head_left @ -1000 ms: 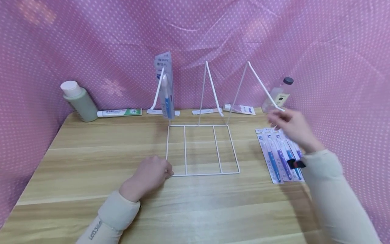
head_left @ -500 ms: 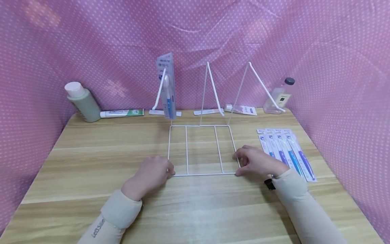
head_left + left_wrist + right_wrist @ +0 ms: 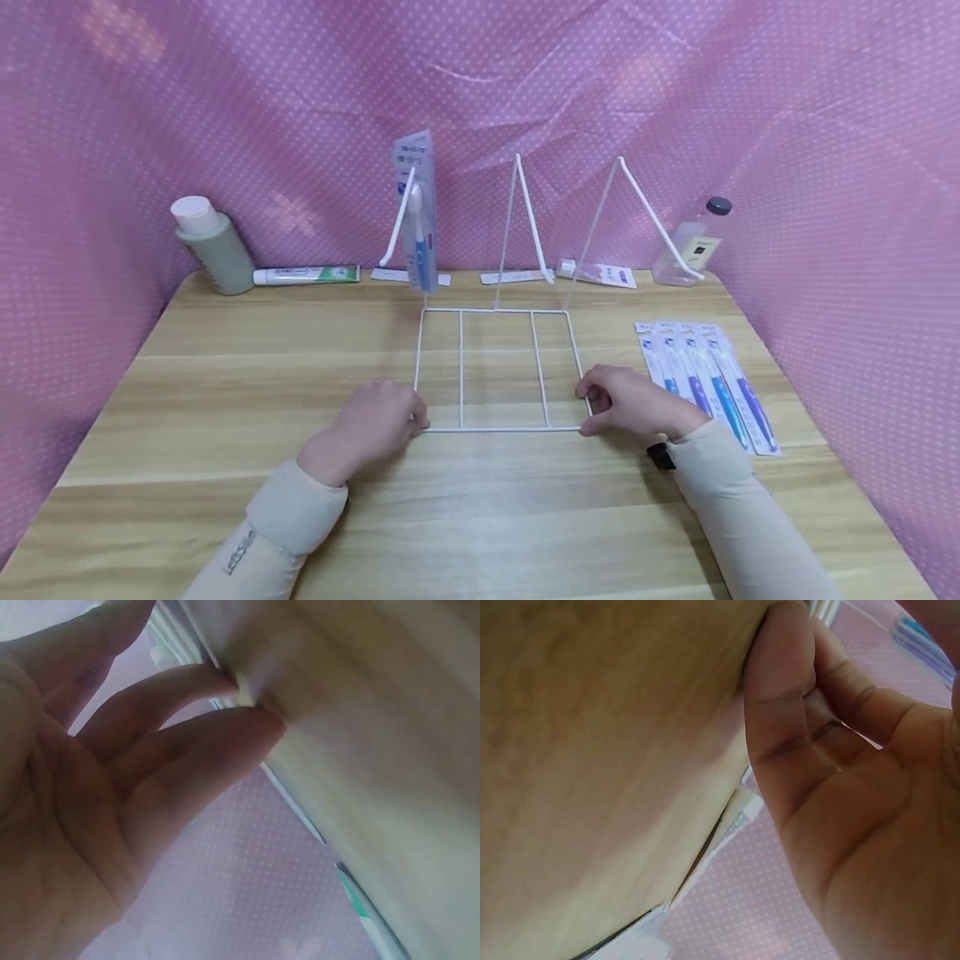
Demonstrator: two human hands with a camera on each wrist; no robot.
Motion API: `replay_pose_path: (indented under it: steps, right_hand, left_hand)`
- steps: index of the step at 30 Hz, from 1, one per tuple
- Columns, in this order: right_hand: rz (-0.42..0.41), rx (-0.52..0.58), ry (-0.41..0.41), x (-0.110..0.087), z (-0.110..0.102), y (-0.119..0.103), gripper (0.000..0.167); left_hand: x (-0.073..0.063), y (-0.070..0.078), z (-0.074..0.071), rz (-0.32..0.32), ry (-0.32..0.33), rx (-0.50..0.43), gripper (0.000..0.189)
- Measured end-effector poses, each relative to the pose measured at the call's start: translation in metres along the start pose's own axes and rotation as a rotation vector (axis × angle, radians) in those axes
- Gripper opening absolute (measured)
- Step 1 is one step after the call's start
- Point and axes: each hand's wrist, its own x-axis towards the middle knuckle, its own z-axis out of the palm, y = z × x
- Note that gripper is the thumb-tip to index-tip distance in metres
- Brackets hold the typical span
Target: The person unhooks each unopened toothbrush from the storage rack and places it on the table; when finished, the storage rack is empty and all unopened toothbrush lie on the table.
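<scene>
A white wire display rack [image 3: 495,430] stands on the wooden table, with hooks rising at its back. My left hand [image 3: 375,419] grips the front left corner of its base. At the front right corner my right hand [image 3: 633,402] pinches the wire between thumb and fingers. Packaged toothbrushes [image 3: 420,237] hang upright from the left hook; the middle and right hooks hold nothing. In the left wrist view the fingers [image 3: 202,761] bend down to the table surface. The right wrist view shows the palm and bent fingers [image 3: 780,712], fingertips at the table, the held wire mostly hidden.
Several packaged toothbrushes [image 3: 723,400] lie in a row beside my right forearm. Along the back edge are a green bottle [image 3: 221,254], a toothpaste tube [image 3: 307,275], another tube [image 3: 600,273] and a clear bottle [image 3: 686,250]. Behind hangs a pink dotted cloth [image 3: 480,75].
My right hand came down from near the right hook to the rack's front right corner and took hold there. The left hand stays on its corner. The head view shifted slightly.
</scene>
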Motion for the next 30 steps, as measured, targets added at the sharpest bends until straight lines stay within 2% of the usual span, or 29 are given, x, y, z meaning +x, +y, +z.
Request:
replay_pose_path:
  steps: [2, 4, 6, 7, 9, 11, 14, 16, 17, 20, 24, 28, 30]
  right_hand:
    - [0.005, 0.001, 0.003, 0.001, -0.003, -0.001, 0.045]
    - [0.011, 0.008, 0.008, 0.002, -0.005, -0.002, 0.044]
    - [0.018, 0.018, 0.009, 0.003, -0.005, -0.002, 0.044]
    - [0.020, 0.021, 0.007, 0.003, -0.004, -0.002, 0.044]
    - [0.021, 0.026, 0.000, 0.003, -0.003, -0.002, 0.044]
    - [0.024, 0.029, -0.003, 0.002, -0.001, -0.001, 0.044]
    - [0.019, 0.031, -0.002, 0.000, 0.002, -0.001, 0.044]
    - [0.021, 0.036, 0.000, 0.000, 0.004, -0.001, 0.043]
    - [0.025, 0.042, 0.000, 0.000, 0.005, -0.001, 0.043]
    - [0.020, 0.049, -0.007, 0.001, 0.007, -0.002, 0.042]
    - [0.020, 0.047, -0.008, 0.001, 0.008, -0.002, 0.042]
    - [0.028, 0.038, 0.000, 0.001, 0.006, 0.000, 0.042]
    - [0.033, 0.039, -0.003, 0.001, 0.005, -0.001, 0.042]
  left_hand:
    - [0.002, -0.004, -0.007, 0.005, -0.042, -0.010, 0.006]
    - [0.005, -0.010, -0.021, 0.025, -0.076, -0.018, 0.009]
    - [0.009, -0.016, -0.041, 0.030, -0.077, -0.013, 0.015]
    - [0.011, -0.019, -0.054, 0.030, -0.052, -0.018, 0.017]
    - [0.015, -0.025, -0.082, 0.020, 0.044, -0.054, 0.021]
    - [0.021, -0.028, -0.111, -0.031, 0.183, -0.132, 0.024]
    - [0.031, -0.030, -0.146, -0.112, 0.398, -0.327, 0.027]
    - [0.041, -0.030, -0.162, -0.140, 0.534, -0.503, 0.028]
    - [0.047, -0.030, -0.168, -0.144, 0.582, -0.583, 0.029]
    - [0.067, -0.032, -0.178, -0.133, 0.653, -0.835, 0.032]
    - [0.091, -0.032, -0.179, -0.134, 0.617, -1.118, 0.032]
    - [0.106, -0.029, -0.175, -0.110, 0.625, -1.317, 0.027]
    - [0.109, -0.027, -0.174, -0.096, 0.641, -1.368, 0.024]
